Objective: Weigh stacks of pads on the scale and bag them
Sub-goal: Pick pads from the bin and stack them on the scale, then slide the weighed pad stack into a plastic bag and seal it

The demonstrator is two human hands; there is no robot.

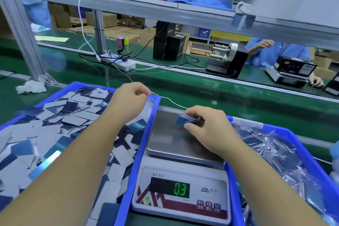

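Right hand point(207, 126) over the far end of the scale pan point(181, 141), fingers curled round a small blue stack of pads point(187, 121), thumb underneath and fingertips on top, so the pile stays square. There's a sheen of clear film over the stack, and whether it's already partly in a bag I can't tell. Left hand point(128, 99) up and just to the left of it, thumb and forefinger pinching the corner of a clear plastic bag point(153, 104), which hangs down over the rim of the blue bin point(141, 145) beneath that hand. My guess is it's held by one corner so the mouth drops open and the stack can slide straight in.

The scale point(181, 189) sits between the two forearms, display showing 0.3, so nothing much is resting on the pan; the stack looks lifted or barely touching. Judging by that, weighing of this stack is done and bagging is the step in hand.

Under the left forearm, that bin is heaped with loose pads point(73, 124), grey and blue faces mixed, close for grabbing. To the right of the right hand, a second blue tray point(300, 139) holds filled bags point(271, 145), the drop-off side. Green surface point(201, 90) beyond both hands
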